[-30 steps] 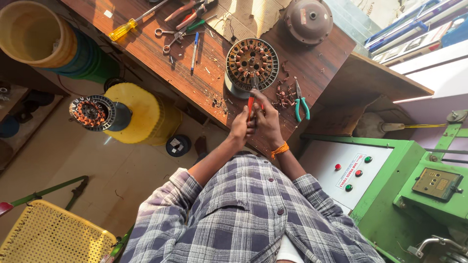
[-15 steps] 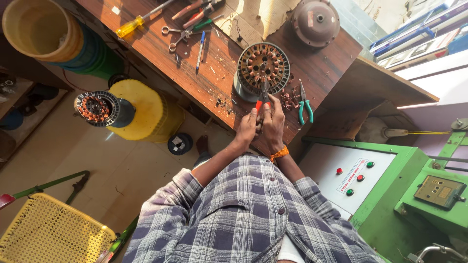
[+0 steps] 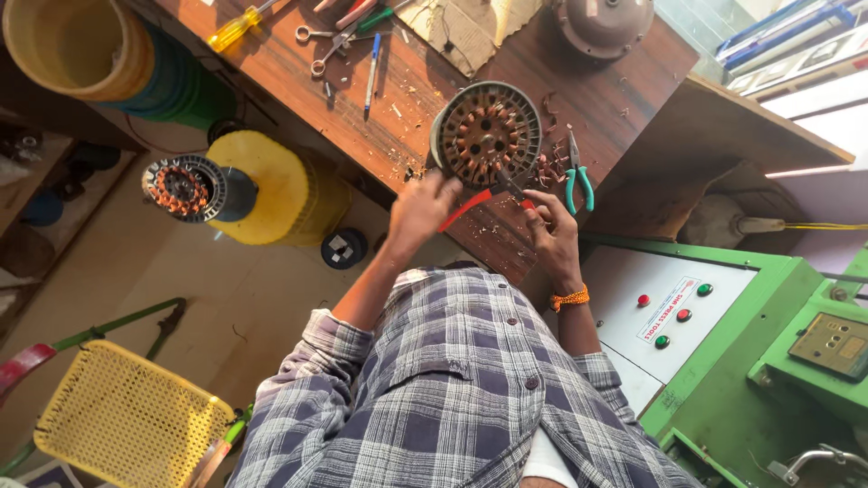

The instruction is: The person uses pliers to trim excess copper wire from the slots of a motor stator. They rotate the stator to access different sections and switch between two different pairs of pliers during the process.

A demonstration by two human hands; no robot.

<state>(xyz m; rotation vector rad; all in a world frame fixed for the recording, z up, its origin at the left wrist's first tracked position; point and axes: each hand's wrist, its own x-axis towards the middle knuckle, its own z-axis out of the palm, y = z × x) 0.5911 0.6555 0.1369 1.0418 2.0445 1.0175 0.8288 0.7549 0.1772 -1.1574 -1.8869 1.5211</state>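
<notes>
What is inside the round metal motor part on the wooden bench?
Inside the round motor part sits a ring of copper wire coils around a central hole. Its near edge is partly hidden by the red-handled cutters.

Shirt (image 3: 452,398): checked pattern in blue-grey, white and dark navy; wristband (image 3: 570,298) on the right hand (image 3: 553,237): orange. Desk (image 3: 425,81): dark reddish-brown wood grain, carrying a grey motor stator (image 3: 486,134) with copper-coloured windings, red-handled pliers (image 3: 484,199), teal-handled pliers (image 3: 579,176), a blue pen (image 3: 372,72) and a yellow-handled screwdriver (image 3: 237,27). Machine cabinet (image 3: 750,380): bright green with a white panel bearing red and green buttons; chair seat (image 3: 127,420) and drum (image 3: 280,190): yellow, the seat in perforated mesh.
</notes>
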